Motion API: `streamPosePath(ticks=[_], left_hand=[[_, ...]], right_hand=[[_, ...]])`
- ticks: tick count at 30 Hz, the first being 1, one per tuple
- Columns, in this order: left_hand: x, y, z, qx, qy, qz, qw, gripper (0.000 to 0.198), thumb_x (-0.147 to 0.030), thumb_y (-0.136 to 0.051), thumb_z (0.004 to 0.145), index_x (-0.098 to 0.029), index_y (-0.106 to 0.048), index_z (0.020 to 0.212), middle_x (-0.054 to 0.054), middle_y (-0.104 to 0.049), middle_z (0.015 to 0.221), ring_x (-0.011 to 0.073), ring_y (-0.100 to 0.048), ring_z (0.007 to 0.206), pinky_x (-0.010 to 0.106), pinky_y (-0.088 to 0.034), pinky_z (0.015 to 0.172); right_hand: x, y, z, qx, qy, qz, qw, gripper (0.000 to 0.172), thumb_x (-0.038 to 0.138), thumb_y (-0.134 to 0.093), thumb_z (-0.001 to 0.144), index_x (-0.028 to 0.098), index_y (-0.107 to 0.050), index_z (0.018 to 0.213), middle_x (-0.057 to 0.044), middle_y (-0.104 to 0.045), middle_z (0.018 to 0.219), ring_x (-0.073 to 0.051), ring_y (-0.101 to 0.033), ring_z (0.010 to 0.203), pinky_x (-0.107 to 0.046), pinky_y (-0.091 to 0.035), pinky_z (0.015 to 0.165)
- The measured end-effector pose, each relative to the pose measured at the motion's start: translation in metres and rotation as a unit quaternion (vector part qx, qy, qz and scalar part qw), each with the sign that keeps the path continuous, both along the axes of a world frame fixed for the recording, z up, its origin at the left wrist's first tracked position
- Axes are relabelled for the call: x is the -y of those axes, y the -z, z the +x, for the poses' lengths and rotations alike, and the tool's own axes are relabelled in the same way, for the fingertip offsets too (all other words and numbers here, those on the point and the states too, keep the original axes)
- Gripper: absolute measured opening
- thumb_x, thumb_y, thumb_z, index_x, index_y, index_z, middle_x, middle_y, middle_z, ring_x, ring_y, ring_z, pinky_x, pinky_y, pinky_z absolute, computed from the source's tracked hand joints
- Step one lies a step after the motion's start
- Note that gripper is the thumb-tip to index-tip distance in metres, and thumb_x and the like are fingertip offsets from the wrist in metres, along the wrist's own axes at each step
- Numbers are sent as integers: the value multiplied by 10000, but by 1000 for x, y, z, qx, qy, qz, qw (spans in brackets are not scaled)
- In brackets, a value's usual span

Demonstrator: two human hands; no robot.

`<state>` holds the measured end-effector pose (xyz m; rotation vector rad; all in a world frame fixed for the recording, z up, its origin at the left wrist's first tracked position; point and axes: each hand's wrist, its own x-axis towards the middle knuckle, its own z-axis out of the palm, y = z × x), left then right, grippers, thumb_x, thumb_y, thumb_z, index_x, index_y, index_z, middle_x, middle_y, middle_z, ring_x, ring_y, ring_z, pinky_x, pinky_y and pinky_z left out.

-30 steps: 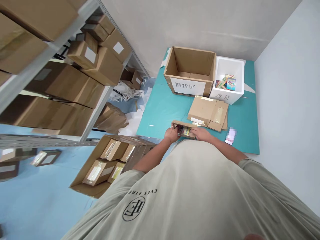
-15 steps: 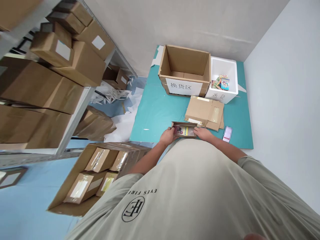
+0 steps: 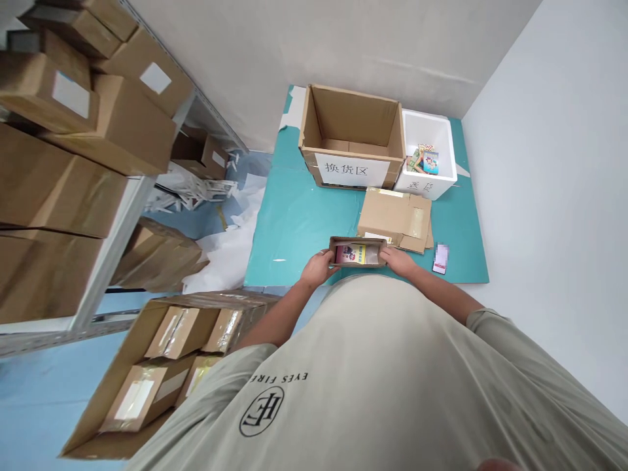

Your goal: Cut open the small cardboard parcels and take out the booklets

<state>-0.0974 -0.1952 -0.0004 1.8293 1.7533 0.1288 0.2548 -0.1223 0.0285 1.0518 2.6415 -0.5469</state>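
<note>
My hands hold a small open cardboard box [image 3: 357, 252] level above the near edge of a teal mat [image 3: 299, 229]. My left hand [image 3: 318, 269] grips its left end, and my right hand [image 3: 396, 260] grips its right end. Inside the box lies a colourful printed package [image 3: 350, 254]. A flattened cardboard box [image 3: 395, 219] lies just beyond my right hand. Close to the right of that hand is a small pink-and-white flat item [image 3: 440, 259], partly obscured by a pixelated patch.
On the mat stand an open carton labelled in Chinese [image 3: 350, 137] and a white foam box [image 3: 426, 154] holding colourful packages. Metal shelves with cartons [image 3: 108, 131] rise at left. An open carton of parcels [image 3: 161, 366] sits at lower left. White walls bound the right and far sides.
The small box has turned from tilted to nearly level, showing its package more fully. The whole scene has shifted left in view as my head moved.
</note>
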Motion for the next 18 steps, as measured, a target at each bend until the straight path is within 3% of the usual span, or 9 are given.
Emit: streamPosePath(ticks=[4, 9, 14, 18], left_hand=[[-8, -9, -2, 1, -24, 34, 999, 180, -348, -863, 976, -235, -793, 1097, 192, -768, 1423, 395, -761, 1306, 500, -617, 1156], [-29, -18, -19, 14, -51, 47, 998, 292, -498, -907, 952, -243, -765, 961, 153, -811, 1139, 377, -781, 1170, 464, -615, 1073], [-59, -20, -35, 56, -66, -6, 996, 502, -693, -955, 868, -251, -718, 830, 80, -776, 842, 303, -761, 892, 371, -557, 813], [-88, -10, -30, 69, -78, -57, 993, 572, -735, -1008, 764, -251, -710, 821, 69, -770, 802, 303, -761, 889, 347, -540, 760]], right_hand=[[-6, -5, 1, -56, 5, -2, 998, 296, 51, -550, 1059, 197, -723, 1250, -177, -738, 1364, -327, -632, 1274, -418, -520, 1060], [-25, -14, 9, -179, 47, -48, 982, 319, 100, -580, 988, 225, -696, 1257, -163, -735, 1401, -327, -670, 1311, -467, -541, 1135], [-42, -6, 9, -314, 182, -140, 921, 226, 218, -675, 940, 276, -633, 1154, -140, -714, 1545, -309, -669, 1463, -452, -585, 1150], [-46, 17, 7, -353, 305, -230, 854, 240, 304, -729, 896, 290, -558, 1064, -123, -750, 1512, -294, -726, 1370, -469, -622, 1128]])
